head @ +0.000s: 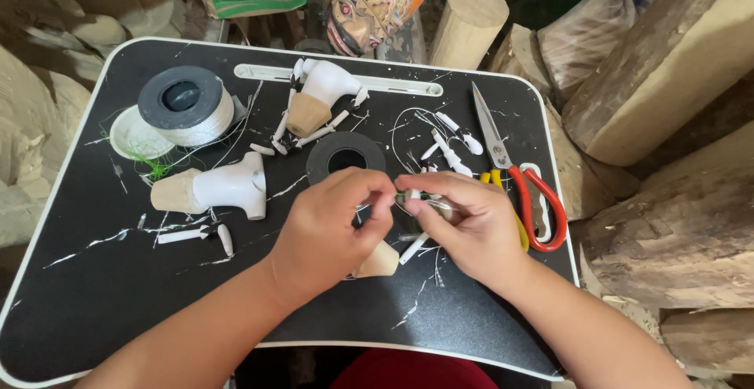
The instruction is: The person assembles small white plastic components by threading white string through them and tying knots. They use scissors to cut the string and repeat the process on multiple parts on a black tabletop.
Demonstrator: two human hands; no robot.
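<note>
Left hand (326, 228) and right hand (463, 224) pinch a small white puppet part (414, 197) between closed fingertips above the black lap tray (94, 295), near the red-handled scissors (518, 177); you appear mid-assembly, so the next move demands steady, fine alignment.

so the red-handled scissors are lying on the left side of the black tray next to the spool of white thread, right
Not quite. The head view shows the red-handled scissors on the right side of the black tray, beside the right hand. The spool of white thread sits at the far left, well apart from them.
</note>
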